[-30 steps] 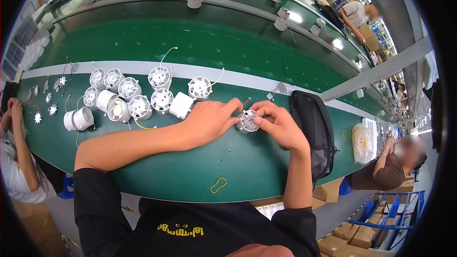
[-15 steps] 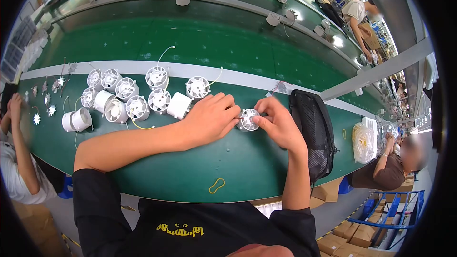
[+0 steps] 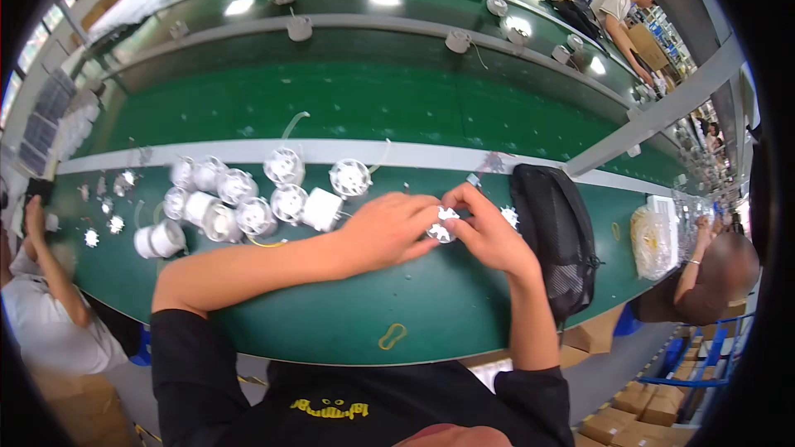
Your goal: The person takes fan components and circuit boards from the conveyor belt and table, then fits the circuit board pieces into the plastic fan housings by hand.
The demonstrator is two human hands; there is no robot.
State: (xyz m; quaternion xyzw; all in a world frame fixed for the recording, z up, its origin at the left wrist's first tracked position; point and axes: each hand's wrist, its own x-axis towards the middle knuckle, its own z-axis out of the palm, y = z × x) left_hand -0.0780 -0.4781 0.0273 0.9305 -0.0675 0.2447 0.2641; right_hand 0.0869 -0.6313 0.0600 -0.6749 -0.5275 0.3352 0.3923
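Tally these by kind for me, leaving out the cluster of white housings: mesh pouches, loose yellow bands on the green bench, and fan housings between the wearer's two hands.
Black mesh pouch: 1
Loose yellow bands: 2
Fan housing between left hand and right hand: 1
Total: 4

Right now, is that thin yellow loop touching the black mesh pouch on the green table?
Apart. The head view shows bare green tabletop between the thin yellow loop and the black mesh pouch.
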